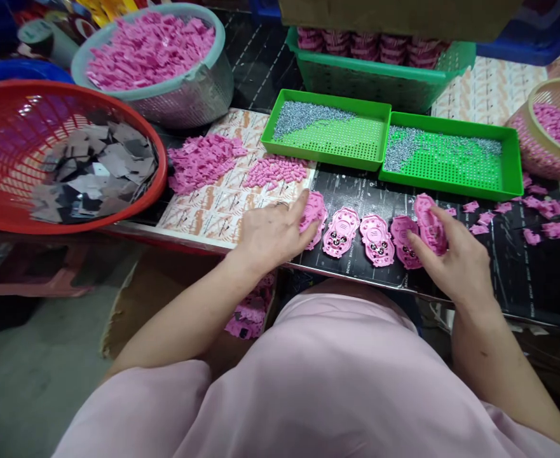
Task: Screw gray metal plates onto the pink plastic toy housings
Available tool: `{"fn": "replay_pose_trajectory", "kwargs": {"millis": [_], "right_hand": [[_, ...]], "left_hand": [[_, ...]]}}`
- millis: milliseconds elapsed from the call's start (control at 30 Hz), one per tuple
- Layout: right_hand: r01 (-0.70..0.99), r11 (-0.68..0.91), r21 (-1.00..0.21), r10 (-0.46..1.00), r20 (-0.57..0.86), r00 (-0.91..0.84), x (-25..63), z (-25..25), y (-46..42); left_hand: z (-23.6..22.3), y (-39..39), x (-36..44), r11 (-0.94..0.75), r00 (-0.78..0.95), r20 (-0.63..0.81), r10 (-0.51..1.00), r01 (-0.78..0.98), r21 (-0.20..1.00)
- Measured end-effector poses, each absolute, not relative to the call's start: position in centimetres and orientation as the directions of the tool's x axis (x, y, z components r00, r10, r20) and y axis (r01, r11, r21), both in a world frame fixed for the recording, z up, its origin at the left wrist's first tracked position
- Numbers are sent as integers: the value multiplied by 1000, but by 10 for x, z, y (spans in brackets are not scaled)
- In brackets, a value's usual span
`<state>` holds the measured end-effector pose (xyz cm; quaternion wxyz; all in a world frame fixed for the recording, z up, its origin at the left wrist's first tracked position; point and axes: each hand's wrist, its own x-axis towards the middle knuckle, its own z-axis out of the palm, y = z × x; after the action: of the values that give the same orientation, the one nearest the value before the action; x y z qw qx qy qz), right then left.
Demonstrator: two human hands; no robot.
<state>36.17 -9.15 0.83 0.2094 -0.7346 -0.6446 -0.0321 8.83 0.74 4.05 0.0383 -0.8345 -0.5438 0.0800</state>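
A row of pink plastic casings lies along the table's front edge, some with shiny round metal bits, such as the middle casing [377, 240]. My left hand [273, 234] has its thumb and fingers closed around the leftmost casing [314, 213]. At the other end, my right hand [465, 257] pinches the rightmost casing [430, 222], which overlaps its neighbour [403, 232]. That hand's thumb reaches over the neighbour. Just behind my left hand sit a heap of small pink pegs [277, 172] and a pile of larger pink pieces [206, 162].
Two green trays [327, 156] of small metal screws stand behind the row. A red basket [160, 184] of grey plates and a pale basket [220, 57] of pink parts are left. A green crate [370, 86] stands behind; loose pink parts [546, 207] and a cream basket [527, 127] are right.
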Motion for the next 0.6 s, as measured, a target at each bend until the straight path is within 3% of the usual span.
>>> {"fn": "replay_pose_trajectory", "kwargs": {"millis": [200,433,600], "right_hand": [[962,-112,-250,954,243,174,395,17,-121],[991,-54,-127,964,250,84,402,9,-135],[993,-84,-78,974,204,98,396,6,-119]], "left_hand": [[41,14,60,-279,259,-114,959,933,-227],[38,11,56,-339,311,-142,940,896,-285],[42,15,56,-360,330,-152,932,895,-265]]}}
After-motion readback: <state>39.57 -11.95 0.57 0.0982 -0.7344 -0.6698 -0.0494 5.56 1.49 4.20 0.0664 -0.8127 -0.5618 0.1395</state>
